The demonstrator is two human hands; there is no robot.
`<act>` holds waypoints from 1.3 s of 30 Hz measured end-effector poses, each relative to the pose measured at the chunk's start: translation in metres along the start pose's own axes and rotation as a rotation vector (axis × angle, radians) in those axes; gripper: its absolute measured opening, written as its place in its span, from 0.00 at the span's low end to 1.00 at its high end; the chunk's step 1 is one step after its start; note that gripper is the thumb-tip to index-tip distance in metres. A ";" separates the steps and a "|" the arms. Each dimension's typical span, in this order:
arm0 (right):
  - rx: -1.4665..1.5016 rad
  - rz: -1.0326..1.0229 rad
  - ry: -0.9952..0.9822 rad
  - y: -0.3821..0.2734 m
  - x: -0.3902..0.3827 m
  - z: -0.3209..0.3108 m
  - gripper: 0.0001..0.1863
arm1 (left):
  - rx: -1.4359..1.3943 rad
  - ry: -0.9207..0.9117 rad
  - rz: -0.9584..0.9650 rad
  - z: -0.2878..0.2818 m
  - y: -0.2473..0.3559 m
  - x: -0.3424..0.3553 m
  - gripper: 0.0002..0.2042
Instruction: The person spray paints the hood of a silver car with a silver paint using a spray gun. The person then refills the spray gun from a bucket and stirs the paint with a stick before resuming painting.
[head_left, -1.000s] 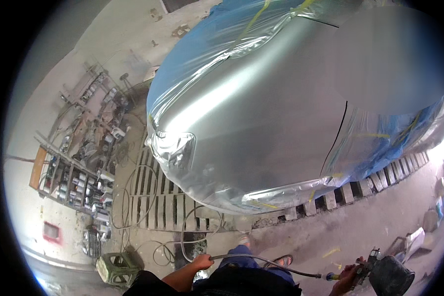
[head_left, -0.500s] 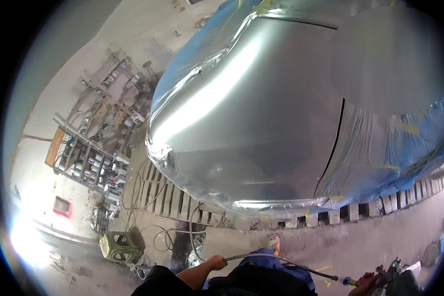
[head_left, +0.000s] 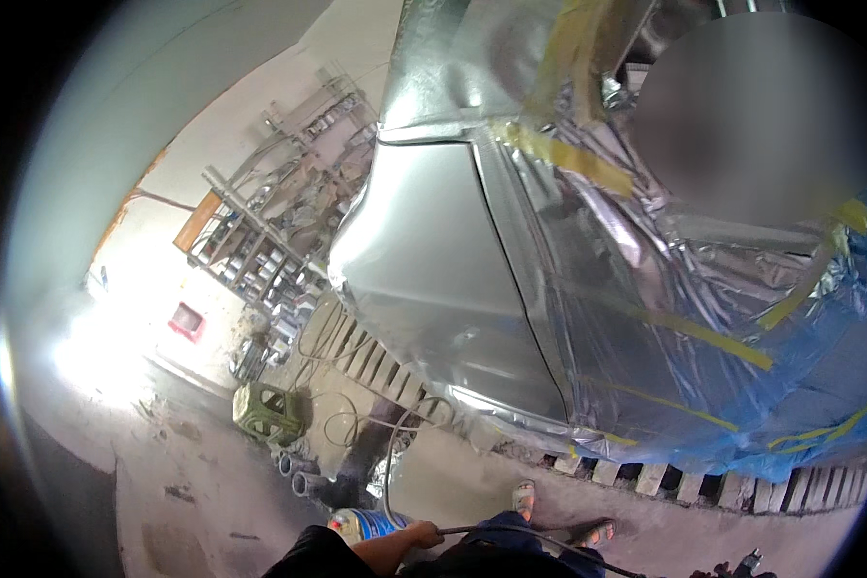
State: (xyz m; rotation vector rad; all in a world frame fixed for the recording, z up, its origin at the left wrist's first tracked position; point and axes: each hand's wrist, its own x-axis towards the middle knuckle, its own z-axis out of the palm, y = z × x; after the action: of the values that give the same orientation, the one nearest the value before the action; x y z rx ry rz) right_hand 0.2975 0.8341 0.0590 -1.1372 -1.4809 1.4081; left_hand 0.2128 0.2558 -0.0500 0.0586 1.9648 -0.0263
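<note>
My left hand point(head_left: 421, 536) is closed around a thin grey hose point(head_left: 472, 528) at the bottom middle. The hose passes across my legs toward the lower right. There, cut off by the lower edge, my right hand point(head_left: 721, 572) grips a spray gun point(head_left: 750, 560), of which only the top shows. Ahead of me, apart from both hands, stands a car with a glossy silver body panel point(head_left: 433, 250). Blue-tinted plastic film point(head_left: 703, 405) and yellow tape point(head_left: 588, 164) cover the areas beside that panel.
Slatted floor grating point(head_left: 376, 371) runs along the car. A green stool point(head_left: 268, 412), grey pipe pieces point(head_left: 308, 484) and a blue can point(head_left: 361, 523) stand at lower left. Shelves point(head_left: 250, 255) with several cans line the wall. Loops of hose point(head_left: 342, 421) lie on the floor.
My view has turned right, bringing more taped film into sight. The spray gun and my right hand have dropped toward the lower edge. My left hand still holds the hose.
</note>
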 end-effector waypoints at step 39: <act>0.104 -0.056 -0.178 0.056 0.007 -0.080 0.21 | 0.080 0.149 -0.102 -0.002 0.066 -0.112 0.20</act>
State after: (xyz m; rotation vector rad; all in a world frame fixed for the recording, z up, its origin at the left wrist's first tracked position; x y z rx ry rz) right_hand 0.3766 0.8634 0.0091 -0.9192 -1.5298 1.5616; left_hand 0.2578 0.3182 0.0546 0.0130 2.1136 -0.1712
